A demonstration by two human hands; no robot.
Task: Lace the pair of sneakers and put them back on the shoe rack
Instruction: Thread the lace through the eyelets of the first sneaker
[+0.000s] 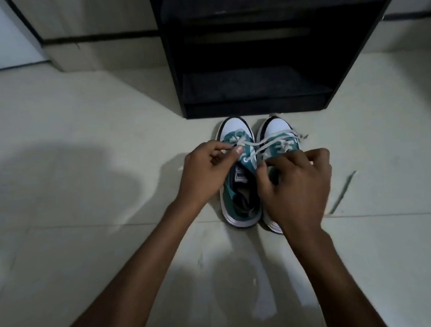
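Right hand [294, 185] covering sneaker [280, 142] (lace blurred)

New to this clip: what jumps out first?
Two teal-and-white sneakers stand side by side on the pale tiled floor, toes toward a black shoe rack just behind them. Both hands work the white lace on the left-hand sneaker: the left hand pinches one end, the right hand pulls the other. A loose strip that may be a second lace lies on the floor to the right.
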